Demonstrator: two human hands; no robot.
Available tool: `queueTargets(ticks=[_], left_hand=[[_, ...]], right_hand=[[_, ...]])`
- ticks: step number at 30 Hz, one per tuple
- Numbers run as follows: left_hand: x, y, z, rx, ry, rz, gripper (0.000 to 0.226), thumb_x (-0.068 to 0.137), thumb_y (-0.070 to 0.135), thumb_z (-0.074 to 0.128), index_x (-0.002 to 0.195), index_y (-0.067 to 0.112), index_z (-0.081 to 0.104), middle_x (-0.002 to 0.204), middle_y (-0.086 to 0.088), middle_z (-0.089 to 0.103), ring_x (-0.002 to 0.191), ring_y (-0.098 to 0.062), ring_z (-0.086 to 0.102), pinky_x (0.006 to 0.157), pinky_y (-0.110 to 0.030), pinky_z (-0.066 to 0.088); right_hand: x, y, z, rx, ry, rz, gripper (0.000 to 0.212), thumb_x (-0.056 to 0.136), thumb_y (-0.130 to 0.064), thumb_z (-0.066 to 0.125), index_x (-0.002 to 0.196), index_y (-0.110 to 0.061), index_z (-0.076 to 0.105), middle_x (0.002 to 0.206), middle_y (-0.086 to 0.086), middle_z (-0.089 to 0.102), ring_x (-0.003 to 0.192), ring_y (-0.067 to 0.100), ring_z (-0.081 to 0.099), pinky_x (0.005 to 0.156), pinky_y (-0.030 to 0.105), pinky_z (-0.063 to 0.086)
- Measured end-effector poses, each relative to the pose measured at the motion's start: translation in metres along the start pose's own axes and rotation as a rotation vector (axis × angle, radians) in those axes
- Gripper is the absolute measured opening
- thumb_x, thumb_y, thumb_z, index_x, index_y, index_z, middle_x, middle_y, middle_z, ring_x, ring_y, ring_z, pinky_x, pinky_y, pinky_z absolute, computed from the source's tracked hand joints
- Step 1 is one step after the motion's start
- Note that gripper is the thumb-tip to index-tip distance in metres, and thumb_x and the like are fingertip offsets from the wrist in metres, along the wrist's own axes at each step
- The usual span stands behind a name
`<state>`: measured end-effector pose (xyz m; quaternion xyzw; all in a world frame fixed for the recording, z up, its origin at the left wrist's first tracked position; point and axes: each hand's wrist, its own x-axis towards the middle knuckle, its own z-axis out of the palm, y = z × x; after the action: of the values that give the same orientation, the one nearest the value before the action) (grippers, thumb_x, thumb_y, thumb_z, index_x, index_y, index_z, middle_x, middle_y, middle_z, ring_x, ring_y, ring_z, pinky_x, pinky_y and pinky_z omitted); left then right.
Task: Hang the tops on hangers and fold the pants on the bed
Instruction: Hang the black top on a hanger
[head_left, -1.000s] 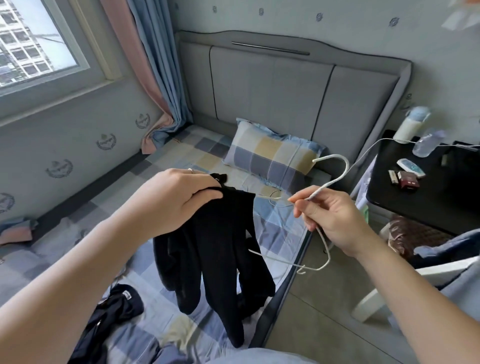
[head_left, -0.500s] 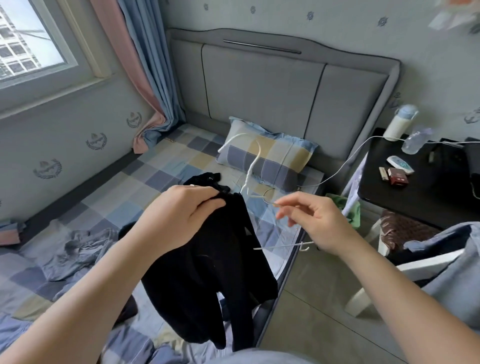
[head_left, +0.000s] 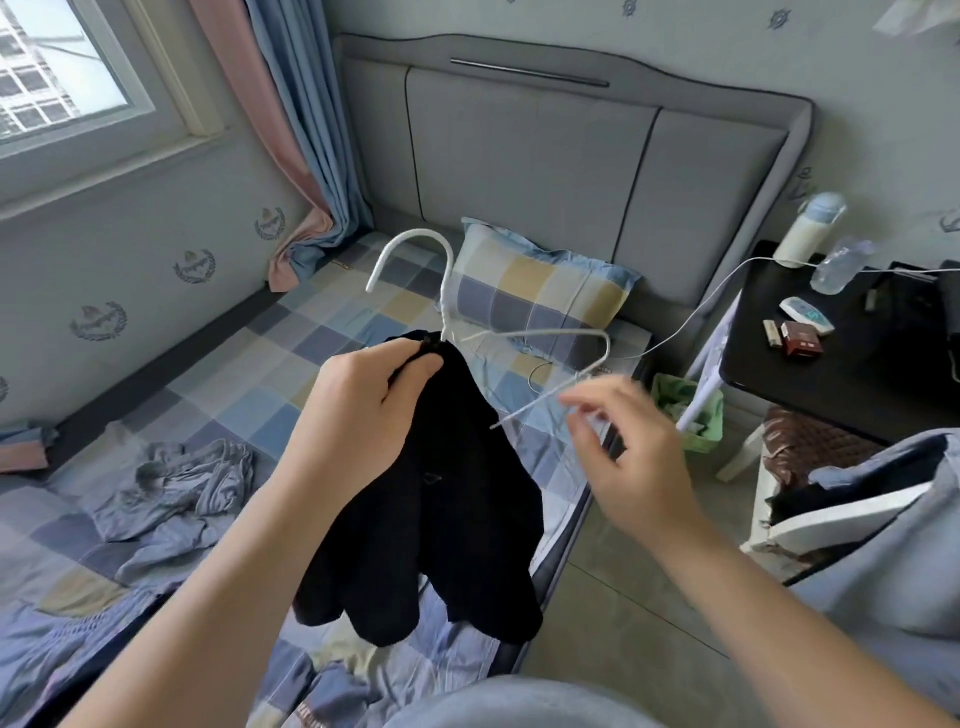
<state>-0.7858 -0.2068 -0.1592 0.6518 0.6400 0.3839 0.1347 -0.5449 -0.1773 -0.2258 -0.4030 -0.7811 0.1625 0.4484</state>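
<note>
1. Head view looks down over a bed (head_left: 291, 364) with a checked sheet, and two bare arms reach forward above its near right edge
2. Left grip (head_left: 374, 410) is clenched on the collar of a black top (head_left: 457, 493), thumb and fingers pinching the cloth right at the neck of a white hanger (head_left: 445, 306)
3. From that pinch the black top hangs down in loose folds, held in the air in front of the sheet and the bed's right edge
4. The hanger's hook stands upright above the left grip and curves over to the left. One shoulder runs out bare to the right, bends, and comes back down as a thin bar, while the other shoulder is hidden by the top
5. Right grip (head_left: 623, 457) sits just beside that lower bar with its fingertips (head_left: 574, 401) at the wire. The fingers are blurred, so I cannot tell whether it grasps the hanger or only touches it
6. A crumpled grey-blue garment (head_left: 176, 483) lies on the bed to the left, well apart from the top, and a checked pillow (head_left: 535, 291) leans at the grey headboard (head_left: 571, 156)
7. A black bench (head_left: 857, 384) to the right of the bed carries a white bottle (head_left: 810, 228), a clear bottle (head_left: 836, 265) and some small items, and a green bin (head_left: 691, 410) stands between the bed and the bench
</note>
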Motion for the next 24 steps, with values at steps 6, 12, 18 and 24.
queueTargets(ticks=[6,12,18,24], left_hand=[[-0.002,0.011,0.016,-0.149,0.104,-0.075,0.022,0.1,0.019,0.058,0.087,0.007,0.071,0.073,-0.002,0.067,0.071,-0.018,0.058,0.064,-0.028,0.045],[-0.01,0.006,0.028,-0.217,0.074,-0.175,0.032,0.1,0.021,0.058,0.075,0.001,0.057,0.066,-0.012,0.053,0.059,-0.02,0.043,0.056,-0.03,0.035],[-0.015,0.001,0.034,-0.228,0.032,-0.219,0.033,0.1,0.025,0.058,0.08,-0.001,0.06,0.069,-0.018,0.054,0.055,-0.012,0.038,0.052,-0.026,0.031],[-0.013,-0.008,0.033,-0.207,-0.009,-0.215,0.034,0.101,0.027,0.058,0.08,0.0,0.06,0.065,-0.016,0.051,0.05,-0.009,0.034,0.049,-0.023,0.028]], right_hand=[[-0.001,-0.01,0.05,0.269,-0.42,0.34,0.047,0.094,-0.031,0.062,0.139,-0.032,0.05,0.132,-0.014,0.055,0.127,0.003,0.048,0.106,0.025,0.037],[0.009,-0.009,0.063,0.36,-0.408,0.465,0.033,0.093,-0.025,0.068,0.124,-0.032,0.057,0.096,-0.004,0.063,0.095,0.006,0.06,0.087,0.021,0.048],[0.004,-0.003,0.065,0.416,-0.374,0.432,0.008,0.091,-0.015,0.067,0.088,-0.02,0.062,0.091,-0.005,0.058,0.089,0.015,0.06,0.085,0.033,0.05],[-0.003,0.005,0.056,0.617,-0.523,0.446,0.03,0.082,-0.007,0.067,0.071,-0.016,0.039,0.068,0.0,0.042,0.064,0.012,0.042,0.064,0.021,0.038]])
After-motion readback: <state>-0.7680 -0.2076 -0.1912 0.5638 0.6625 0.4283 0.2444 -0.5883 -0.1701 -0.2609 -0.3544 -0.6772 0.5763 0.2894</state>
